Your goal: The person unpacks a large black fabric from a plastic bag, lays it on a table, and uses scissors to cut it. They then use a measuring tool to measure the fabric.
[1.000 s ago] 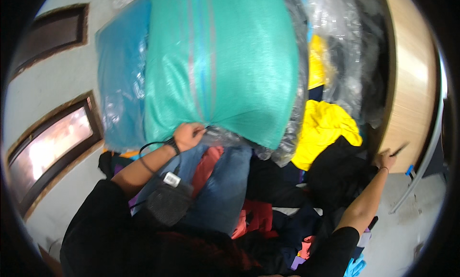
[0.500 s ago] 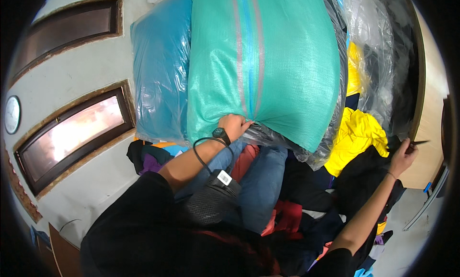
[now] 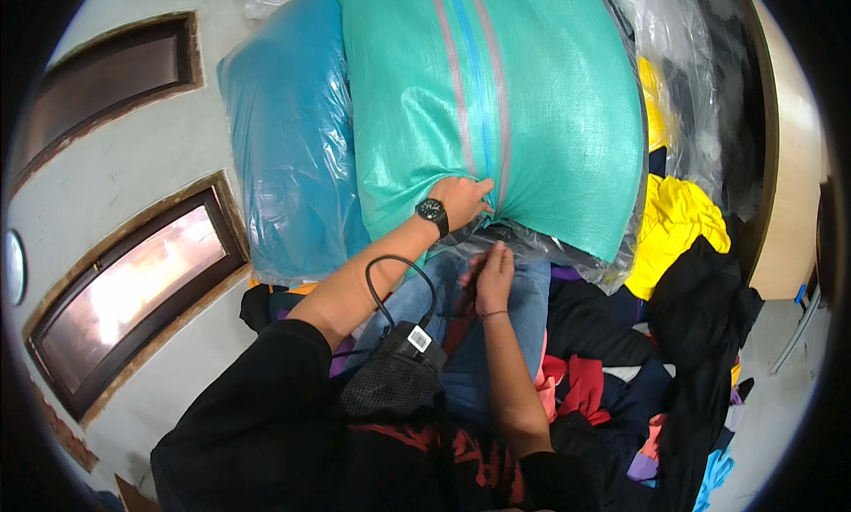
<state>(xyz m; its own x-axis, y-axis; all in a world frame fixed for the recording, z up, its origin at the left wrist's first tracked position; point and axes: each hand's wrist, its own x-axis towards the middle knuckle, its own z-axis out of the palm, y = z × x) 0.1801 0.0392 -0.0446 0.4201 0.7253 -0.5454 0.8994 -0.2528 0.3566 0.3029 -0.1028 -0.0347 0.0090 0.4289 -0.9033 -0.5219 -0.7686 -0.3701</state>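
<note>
A big, full green woven sack (image 3: 558, 113) with grey and blue stripes lies in front of me. My left hand (image 3: 459, 202), wearing a black watch, is closed on its bunched lower edge, with the fabric gathered under the fingers. Clear plastic film (image 3: 541, 249) shows below that edge. My right hand (image 3: 492, 277) is just below and right of the left one, over my jeans, with fingers bent together and pointing up toward the gathered edge. Whatever is in them is hidden; the dark pointed item seen earlier cannot be made out now.
A blue plastic-wrapped bundle (image 3: 288, 148) stands left of the sack. At the right are yellow cloth (image 3: 678, 224), black cloth (image 3: 700, 308) and a wooden panel (image 3: 789, 157). Several garments lie around my legs. A black pouch with a looped cable (image 3: 394, 370) hangs before my body.
My right hand has come in from the far right, where it held a thin dark pointed item, to beside the left hand. The left hand keeps hold of the sack's edge.
</note>
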